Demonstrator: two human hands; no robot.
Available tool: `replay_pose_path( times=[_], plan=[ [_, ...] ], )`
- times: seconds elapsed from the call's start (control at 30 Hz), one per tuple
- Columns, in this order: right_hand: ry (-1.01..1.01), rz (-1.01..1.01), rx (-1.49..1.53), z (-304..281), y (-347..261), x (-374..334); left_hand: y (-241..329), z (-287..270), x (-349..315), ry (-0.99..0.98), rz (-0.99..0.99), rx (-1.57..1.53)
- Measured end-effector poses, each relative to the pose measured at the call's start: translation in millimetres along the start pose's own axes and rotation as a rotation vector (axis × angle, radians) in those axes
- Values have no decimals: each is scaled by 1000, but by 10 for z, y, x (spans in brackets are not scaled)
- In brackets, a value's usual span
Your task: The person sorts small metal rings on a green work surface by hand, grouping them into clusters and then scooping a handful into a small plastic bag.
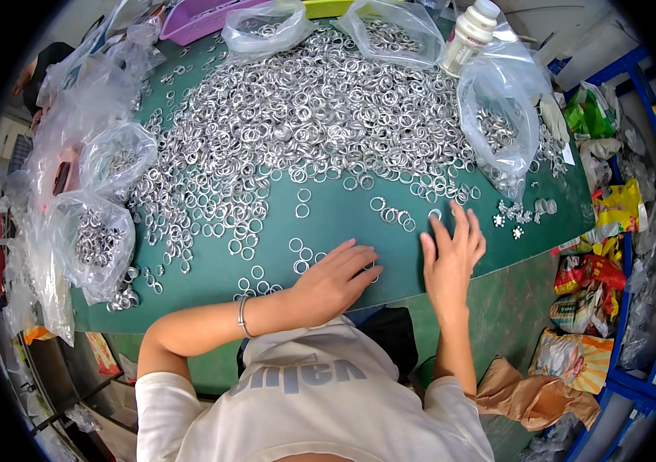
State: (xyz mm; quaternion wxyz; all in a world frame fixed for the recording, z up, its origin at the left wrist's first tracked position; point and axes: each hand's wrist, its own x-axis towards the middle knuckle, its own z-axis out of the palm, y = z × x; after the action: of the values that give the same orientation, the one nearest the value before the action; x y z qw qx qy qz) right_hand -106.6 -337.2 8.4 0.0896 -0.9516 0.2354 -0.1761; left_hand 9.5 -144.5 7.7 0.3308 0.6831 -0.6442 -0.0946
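A great heap of silvery metal rings [320, 108] covers the far part of the green table [328, 208]. My left hand [332, 281] lies low over the tabletop near its front edge, fingers stretched to the right and slightly bent. At its fingertips a ring [375, 276] peeks out, partly hidden. Further right, my right hand [452, 250] reaches forward with fingers apart, the index fingertip at a single ring [436, 213]. Between the hands and the heap sits a short row of rings [397, 216]. More loose rings [297, 245] lie beyond my left hand.
Clear plastic bags holding rings [497, 135] stand around the heap, including one at the left [97, 239]. A white bottle [469, 37] and a purple tray [197, 19] are at the back. Small silvery clusters [514, 212] lie right of my right hand. Blue shelving [640, 323] borders the right.
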Motion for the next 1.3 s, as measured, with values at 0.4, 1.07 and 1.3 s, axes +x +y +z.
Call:
replay_pose_path(
  times=[0.4,1.07,1.3],
  plan=[
    [-137,-104,162,-75,-241,-159,33,29,77,-73,-125,109],
    [-37,-27,115,1,-38,-15,-25,-53,-224,-121,-36,154],
    [-10,-93,8,42,84,172,-33,-129,-411,-76,-108,172]
  ],
)
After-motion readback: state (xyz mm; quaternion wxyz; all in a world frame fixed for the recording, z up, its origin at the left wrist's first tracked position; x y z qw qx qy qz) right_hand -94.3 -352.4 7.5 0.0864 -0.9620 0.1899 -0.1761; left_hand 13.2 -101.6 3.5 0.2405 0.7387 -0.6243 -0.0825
